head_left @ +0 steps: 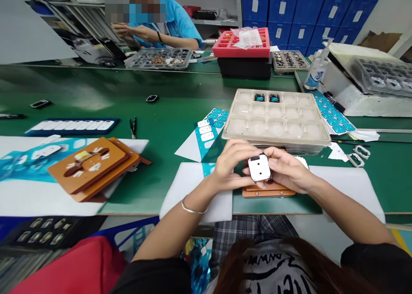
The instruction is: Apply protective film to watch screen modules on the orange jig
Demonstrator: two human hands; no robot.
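Note:
Between both hands I hold a small square watch-like case (259, 168) with a white face that has two dark dots and a black strip along its top edge. The fingers of my left hand (233, 163) close on its left side, with the thumb under it. My right hand (288, 169) grips its right edge. Just beneath sits an orange-brown fixture block (268, 192), partly hidden by my hands. Behind them lies a clear plastic tray (277, 128) with two dark square units (274, 98) in its back row.
A second orange fixture (92, 165) rests on white foam at left. Blue-backed sticker sheets (206, 133) lie beside the tray. A red parts box (241, 43), a bottle (317, 71) and a white foam box (363, 96) stand farther back. A co-worker in blue (180, 23) sits opposite.

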